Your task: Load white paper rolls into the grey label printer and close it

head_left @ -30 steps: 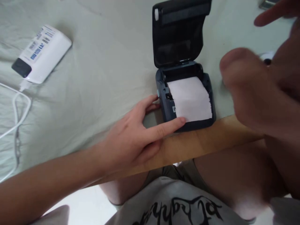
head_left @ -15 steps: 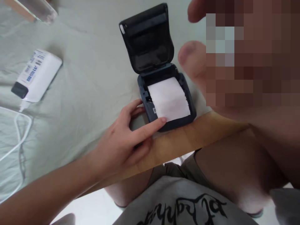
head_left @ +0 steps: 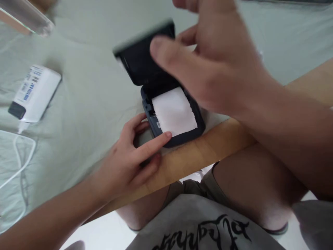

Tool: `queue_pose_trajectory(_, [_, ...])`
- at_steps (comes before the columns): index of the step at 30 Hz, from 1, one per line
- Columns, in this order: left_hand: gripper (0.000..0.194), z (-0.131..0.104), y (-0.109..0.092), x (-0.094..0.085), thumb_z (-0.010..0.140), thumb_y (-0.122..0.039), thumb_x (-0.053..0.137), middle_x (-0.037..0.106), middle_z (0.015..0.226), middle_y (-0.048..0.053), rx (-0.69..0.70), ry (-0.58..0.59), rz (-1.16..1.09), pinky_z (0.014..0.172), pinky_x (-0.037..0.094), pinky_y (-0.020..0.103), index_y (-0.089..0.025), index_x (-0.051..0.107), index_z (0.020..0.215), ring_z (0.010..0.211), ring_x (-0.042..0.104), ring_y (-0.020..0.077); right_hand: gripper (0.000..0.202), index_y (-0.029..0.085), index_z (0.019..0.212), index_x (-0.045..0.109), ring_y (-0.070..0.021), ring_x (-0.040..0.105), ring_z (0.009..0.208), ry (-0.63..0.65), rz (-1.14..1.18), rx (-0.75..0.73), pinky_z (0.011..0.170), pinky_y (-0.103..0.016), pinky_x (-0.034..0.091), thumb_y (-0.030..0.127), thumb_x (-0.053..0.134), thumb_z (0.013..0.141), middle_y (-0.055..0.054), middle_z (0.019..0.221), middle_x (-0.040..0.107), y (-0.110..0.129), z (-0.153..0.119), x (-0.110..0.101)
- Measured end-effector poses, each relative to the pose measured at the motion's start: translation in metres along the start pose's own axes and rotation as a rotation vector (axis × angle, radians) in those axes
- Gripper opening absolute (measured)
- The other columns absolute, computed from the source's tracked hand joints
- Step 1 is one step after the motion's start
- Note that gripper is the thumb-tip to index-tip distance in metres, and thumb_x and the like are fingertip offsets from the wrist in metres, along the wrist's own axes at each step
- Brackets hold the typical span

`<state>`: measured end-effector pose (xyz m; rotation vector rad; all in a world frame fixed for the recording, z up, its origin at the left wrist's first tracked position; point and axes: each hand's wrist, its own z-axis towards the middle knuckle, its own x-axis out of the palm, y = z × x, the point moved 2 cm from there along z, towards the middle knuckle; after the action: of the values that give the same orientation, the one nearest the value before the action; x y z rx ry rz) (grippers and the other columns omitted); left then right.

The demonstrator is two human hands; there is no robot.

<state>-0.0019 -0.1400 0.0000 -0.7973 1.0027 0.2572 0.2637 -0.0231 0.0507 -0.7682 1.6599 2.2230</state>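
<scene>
A small dark label printer [head_left: 182, 140] stands at the table's front edge with its lid [head_left: 132, 66] raised. White roll paper [head_left: 174, 109] lies in its bay, the loose end reaching over the front rim. My left hand [head_left: 127, 156] grips the printer's left side, its index fingertip pressing the paper end at the front rim. Over the bay's right side, my right hand [head_left: 213, 66] is closed around the right part of the lid, thumb across the inner face. Its other fingers are partly hidden behind the lid's edge; hand and lid are slightly blurred.
A white device with a dark end and printed label [head_left: 35, 93] lies at left, a white cable [head_left: 28, 139] running from it. Part of a clear-sided object [head_left: 33, 17] shows at the upper left. The pale cloth [head_left: 88, 73] borders a bare wooden edge [head_left: 187, 159] above my lap.
My right hand has come in from the right and taken hold of the lid, which now leans further forward. My left hand stays on the printer. The whole view has shifted slightly.
</scene>
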Motion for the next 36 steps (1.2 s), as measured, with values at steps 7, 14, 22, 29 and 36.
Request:
queue_pose_trajectory(7, [0.079,-0.003,-0.002,0.002,0.118,-0.011,0.069,0.049,0.201,0.014,-0.059,0.025,-0.063,0.136,0.078,0.069,-0.047,0.066,0.189,0.173,0.076,0.0474,0.059,0.035,0.164,0.078,-0.0184,0.071,0.159,0.032,-0.315,-0.179,0.149,-0.034,0.058,0.062,0.044,0.124,0.004,0.163,0.075,0.02,-0.044,-0.027])
queue_pose_trajectory(14, [0.087,-0.001,0.0,0.006,0.117,-0.009,0.065,0.053,0.198,0.017,0.024,-0.03,-0.079,0.14,0.075,0.065,-0.041,0.052,0.197,0.177,0.073,0.0421,0.064,0.025,0.165,0.076,-0.0244,0.075,0.151,0.232,-0.12,-0.067,0.146,-0.046,0.065,0.049,0.059,0.109,-0.007,0.163,0.077,-0.012,-0.029,-0.009])
queue_pose_trajectory(22, [0.1,0.0,0.001,0.004,0.123,-0.018,0.064,0.057,0.196,0.016,-0.062,-0.003,-0.146,0.129,0.081,0.07,-0.054,0.023,0.205,0.164,0.081,0.0413,0.076,0.032,0.175,0.067,-0.0262,0.077,0.136,0.407,0.015,0.056,0.134,-0.045,0.07,0.053,0.069,0.101,-0.007,0.165,0.074,-0.018,-0.026,-0.009])
queue_pose_trajectory(29, [0.1,0.002,0.002,0.001,0.121,-0.019,0.068,0.057,0.196,0.017,-0.05,0.022,-0.128,0.132,0.079,0.07,-0.051,0.023,0.204,0.167,0.079,0.0424,0.064,0.025,0.167,0.071,-0.0207,0.074,0.126,0.329,0.146,0.112,0.137,-0.043,0.068,0.059,0.054,0.117,-0.007,0.139,0.075,-0.013,-0.032,-0.002])
queue_pose_trajectory(36, [0.094,-0.004,0.002,0.006,0.122,-0.023,0.067,0.058,0.197,0.013,-0.08,-0.026,-0.122,0.145,0.072,0.067,-0.048,0.027,0.204,0.18,0.069,0.0407,0.06,0.031,0.164,0.071,-0.0277,0.075,0.144,0.439,-0.023,0.06,0.148,-0.055,0.062,0.053,0.057,0.11,-0.007,0.131,0.074,-0.013,-0.021,-0.009])
